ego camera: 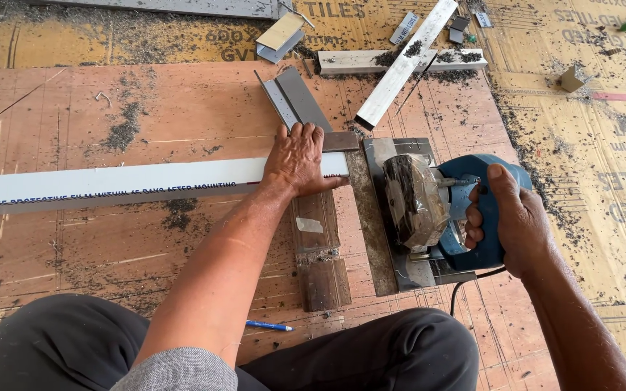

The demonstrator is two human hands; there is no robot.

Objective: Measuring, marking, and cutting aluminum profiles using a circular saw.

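My left hand [297, 161] presses flat on the right end of a long white metal profile [110, 185] that lies across a reddish wooden board [182, 108]. Under that end a dark wooden block [320, 253] and a grey metal angle piece [295, 101] run front to back. My right hand [512, 221] grips the blue handle of a circular saw [436, 210], which rests on its metal base plate just right of the profile's end. The blade itself is hidden by the saw's body.
Two pale metal offcuts [400, 61] lie crossed at the board's far edge amid dark metal shavings. Printed cardboard [588, 145] covers the floor to the right. A blue pen [269, 326] lies near my knees. A small metal scrap [572, 77] sits far right.
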